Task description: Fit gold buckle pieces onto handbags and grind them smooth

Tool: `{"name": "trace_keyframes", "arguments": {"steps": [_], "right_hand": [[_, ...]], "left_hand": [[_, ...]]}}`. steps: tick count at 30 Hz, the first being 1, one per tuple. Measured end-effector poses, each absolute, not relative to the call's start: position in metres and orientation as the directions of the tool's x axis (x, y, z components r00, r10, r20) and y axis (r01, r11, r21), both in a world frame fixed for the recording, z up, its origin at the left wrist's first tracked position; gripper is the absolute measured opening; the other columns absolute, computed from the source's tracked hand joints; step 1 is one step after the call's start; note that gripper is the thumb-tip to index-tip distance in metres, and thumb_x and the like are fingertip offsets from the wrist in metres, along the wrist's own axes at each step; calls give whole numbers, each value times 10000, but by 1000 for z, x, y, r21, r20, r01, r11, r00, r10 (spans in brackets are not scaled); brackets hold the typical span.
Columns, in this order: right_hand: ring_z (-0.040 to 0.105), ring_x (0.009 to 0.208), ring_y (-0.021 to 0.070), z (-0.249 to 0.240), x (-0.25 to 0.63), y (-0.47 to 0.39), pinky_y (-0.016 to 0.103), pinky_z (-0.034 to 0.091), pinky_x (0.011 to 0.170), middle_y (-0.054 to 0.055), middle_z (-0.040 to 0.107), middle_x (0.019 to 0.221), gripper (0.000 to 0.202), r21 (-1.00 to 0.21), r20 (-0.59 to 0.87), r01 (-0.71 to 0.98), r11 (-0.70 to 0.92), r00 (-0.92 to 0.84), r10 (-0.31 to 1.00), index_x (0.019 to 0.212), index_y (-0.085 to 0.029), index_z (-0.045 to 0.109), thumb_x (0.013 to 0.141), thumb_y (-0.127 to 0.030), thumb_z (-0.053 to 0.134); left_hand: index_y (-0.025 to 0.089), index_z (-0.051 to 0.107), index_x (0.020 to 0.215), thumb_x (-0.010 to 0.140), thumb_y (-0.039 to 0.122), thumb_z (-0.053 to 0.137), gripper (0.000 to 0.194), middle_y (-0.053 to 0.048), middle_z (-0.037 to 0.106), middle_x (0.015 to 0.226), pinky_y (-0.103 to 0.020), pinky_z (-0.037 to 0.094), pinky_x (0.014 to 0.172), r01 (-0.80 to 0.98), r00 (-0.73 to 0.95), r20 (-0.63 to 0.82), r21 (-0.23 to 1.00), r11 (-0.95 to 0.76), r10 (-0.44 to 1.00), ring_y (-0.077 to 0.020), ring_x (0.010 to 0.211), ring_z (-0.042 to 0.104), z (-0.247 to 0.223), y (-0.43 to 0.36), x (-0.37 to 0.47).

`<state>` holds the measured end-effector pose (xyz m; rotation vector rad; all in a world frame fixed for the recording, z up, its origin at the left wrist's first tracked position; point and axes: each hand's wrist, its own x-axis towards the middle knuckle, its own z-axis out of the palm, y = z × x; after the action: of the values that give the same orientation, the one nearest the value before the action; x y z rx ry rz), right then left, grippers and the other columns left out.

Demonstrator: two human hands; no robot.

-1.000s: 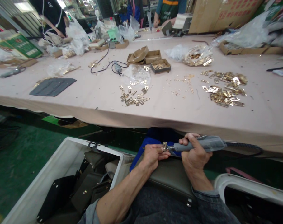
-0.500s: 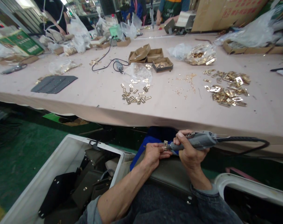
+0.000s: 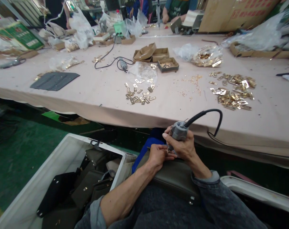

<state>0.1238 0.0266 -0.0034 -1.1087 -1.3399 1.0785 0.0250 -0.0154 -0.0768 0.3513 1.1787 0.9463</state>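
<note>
My right hand (image 3: 182, 144) is wrapped round a grey corded power tool (image 3: 179, 131), tilted with its tip down and its cable arching up. Just left of it, my left hand (image 3: 158, 156) pinches a small metal plate, mostly hidden by the fingers at the tool's tip. Both hands are above a dark olive leather bag (image 3: 174, 178) on my lap. On the table lie small gold metal plates (image 3: 139, 97) in one group and a larger pile of gold plates (image 3: 237, 92) at the right.
A white bin (image 3: 70, 143) with dark bags stands at lower left, another white bin (image 3: 249, 190) at lower right. Small cardboard boxes (image 3: 168, 65), a dark grey mat (image 3: 55, 81) and plastic bags lie on the table (image 3: 99, 92). People are across it.
My right hand has turned the power tool from nearly level to steeply tilted, its back end swinging up and left. The metal plate is now mostly covered. The view has shifted slightly.
</note>
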Motion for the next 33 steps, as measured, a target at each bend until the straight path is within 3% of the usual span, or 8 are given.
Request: {"name": "trace_keyframes", "arguments": {"steps": [5, 11, 15, 19, 22, 26, 31, 33], "right_hand": [[593, 552, 135, -6, 130, 35, 250, 505, 518, 10, 671, 662, 171, -979, 166, 74, 189, -248, 954, 801, -157, 716, 757, -285, 821], [602, 586, 153, -13, 135, 43, 260, 504, 537, 31, 660, 678, 239, -990, 126, -10, 139, -491, 862, 763, -157, 666, 770, -327, 833], [581, 597, 153, -9, 134, 46, 266, 489, 551, 39, 650, 684, 273, -990, 117, -1, 142, -583, 804, 748, -150, 673, 763, -368, 837], [560, 609, 143, -2, 133, 48, 250, 466, 558, 27, 645, 688, 307, -983, 143, -4, 182, -634, 760, 739, -147, 675, 707, -371, 881], [550, 599, 132, -2, 130, 47, 232, 449, 544, 13, 639, 668, 317, -984, 128, 4, 176, -669, 732, 722, -140, 669, 665, -341, 907], [545, 582, 124, -7, 124, 45, 226, 446, 534, 5, 635, 647, 268, -982, 131, 23, 185, -623, 772, 711, -137, 673, 668, -293, 887], [539, 514, 124, -15, 123, 39, 246, 443, 492, 2, 615, 598, 263, -992, 120, -7, 125, -326, 938, 728, -148, 666, 723, -331, 855], [520, 465, 121, -18, 125, 35, 255, 432, 463, -7, 593, 560, 273, -993, 112, -52, 102, -229, 967, 732, -154, 661, 748, -357, 843]], "left_hand": [[57, 656, 741, 644, -38, 560, 166, -128, 705, 679, -272, 604, 510, -432, 72, -625, 682, 589, 777, -245, 582, 734, -83, -16, 24], [85, 664, 1055, 656, 40, 630, 403, -124, 743, 825, -273, 591, 471, -426, 75, -561, 730, 535, 825, -250, 570, 733, -83, -18, 23], [104, 640, 1097, 664, 52, 635, 436, -141, 754, 930, -257, 580, 455, -432, 81, -493, 766, 476, 866, -235, 566, 730, -79, -21, 23], [87, 643, 1083, 781, 180, 703, 322, -136, 744, 836, -285, 592, 469, -391, 52, -529, 770, 505, 847, -240, 553, 720, -79, -22, 26], [83, 619, 1172, 804, 261, 743, 427, -123, 739, 785, -306, 587, 456, -397, 20, -546, 765, 508, 838, -249, 529, 708, -79, -22, 29], [96, 618, 1172, 787, 254, 766, 441, -113, 745, 801, -292, 578, 462, -415, -13, -561, 756, 506, 828, -241, 542, 709, -80, -21, 30], [82, 616, 874, 732, 44, 674, 158, -113, 701, 690, -307, 613, 524, -425, -46, -630, 714, 556, 775, -266, 597, 736, -90, -20, 28], [80, 602, 809, 700, -30, 618, 155, -121, 689, 661, -302, 617, 536, -426, -54, -660, 694, 581, 749, -270, 603, 743, -92, -20, 28]]}}
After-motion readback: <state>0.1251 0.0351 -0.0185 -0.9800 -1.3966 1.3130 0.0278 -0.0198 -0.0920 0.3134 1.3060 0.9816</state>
